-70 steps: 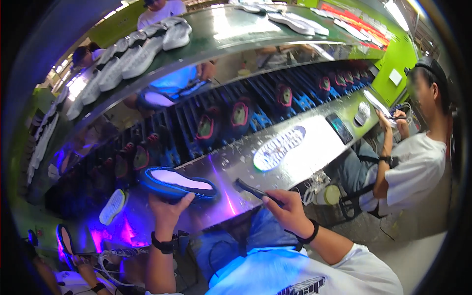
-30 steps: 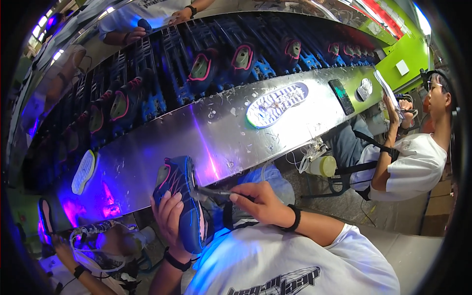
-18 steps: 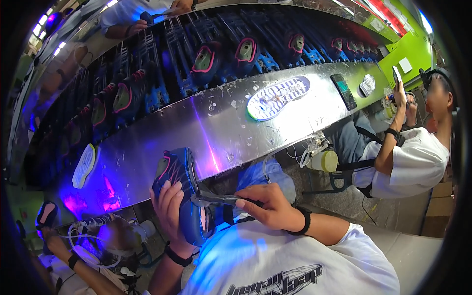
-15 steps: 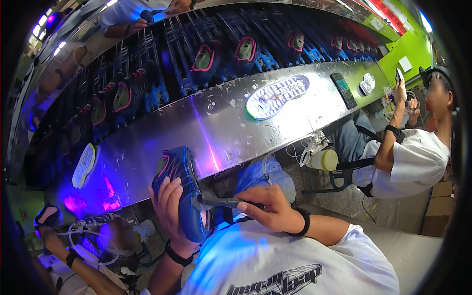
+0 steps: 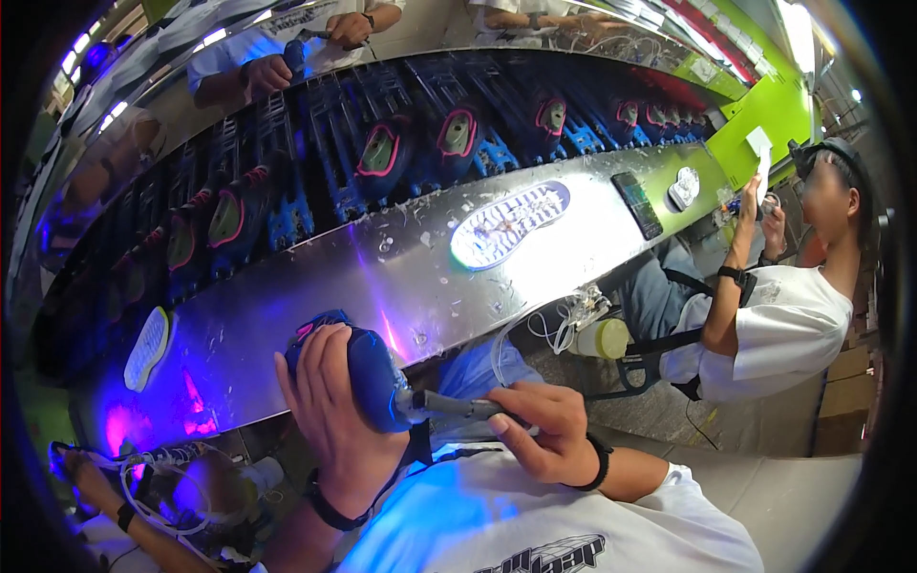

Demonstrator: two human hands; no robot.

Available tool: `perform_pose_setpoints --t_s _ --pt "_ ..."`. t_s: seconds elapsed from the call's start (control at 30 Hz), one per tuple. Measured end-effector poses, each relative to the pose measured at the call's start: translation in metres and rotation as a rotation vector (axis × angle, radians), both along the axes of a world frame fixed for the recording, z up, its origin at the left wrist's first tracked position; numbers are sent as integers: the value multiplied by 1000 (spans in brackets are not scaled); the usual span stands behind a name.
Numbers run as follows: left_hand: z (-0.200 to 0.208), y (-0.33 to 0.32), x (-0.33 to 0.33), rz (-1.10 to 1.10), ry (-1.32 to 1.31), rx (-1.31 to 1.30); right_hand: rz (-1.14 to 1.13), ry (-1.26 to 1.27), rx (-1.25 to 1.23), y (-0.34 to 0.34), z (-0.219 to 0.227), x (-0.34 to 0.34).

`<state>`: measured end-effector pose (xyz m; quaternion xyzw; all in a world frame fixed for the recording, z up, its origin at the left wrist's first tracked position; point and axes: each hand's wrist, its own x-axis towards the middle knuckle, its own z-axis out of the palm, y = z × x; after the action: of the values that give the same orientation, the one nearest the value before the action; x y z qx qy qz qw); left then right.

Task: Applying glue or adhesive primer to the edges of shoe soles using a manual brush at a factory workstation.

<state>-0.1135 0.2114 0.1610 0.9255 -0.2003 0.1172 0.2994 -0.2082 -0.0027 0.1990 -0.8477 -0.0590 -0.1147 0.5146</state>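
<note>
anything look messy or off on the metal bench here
Yes, slightly messy: small pale flecks lie scattered over the metal bench, including around the white sole; what they are is unclear. A dark phone-like device also lies there, odd among shoe parts. Nothing looks plainly spilled.

Across the front of my white shirt (image 5: 535,520) I have black lettering (image 5: 564,552) in large, stylised letters, seen upside down and cut by the lower edge. A white shirt (image 5: 224,62) at the top edge carries a dark print (image 5: 287,17), too small for me to read, and any marks on the phone (image 5: 637,205) are just as illegible.
</note>
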Motion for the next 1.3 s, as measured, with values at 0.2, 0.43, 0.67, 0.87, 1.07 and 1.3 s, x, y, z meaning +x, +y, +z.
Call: perform_pose_setpoints --t_s 0.2,0.43,0.67,0.87,1.07,1.3 --pt "17 -6 27 -66 37 32 -89 -19 -229 -15 36 26" --pt "22 10 61 -96 80 -51 50 -189 -301 -24 24 78" --pt "24 34 91 -182 150 -167 133 -175 80 5 -23 119" --pt "24 53 115 -230 383 -208 113 -157 224 25 -60 133" --pt "14 63 135 -217 504 -225 43 -85 217 34 -92 124" --pt "20 65 135 -179 468 -162 -55 -13 130 36 -112 102"
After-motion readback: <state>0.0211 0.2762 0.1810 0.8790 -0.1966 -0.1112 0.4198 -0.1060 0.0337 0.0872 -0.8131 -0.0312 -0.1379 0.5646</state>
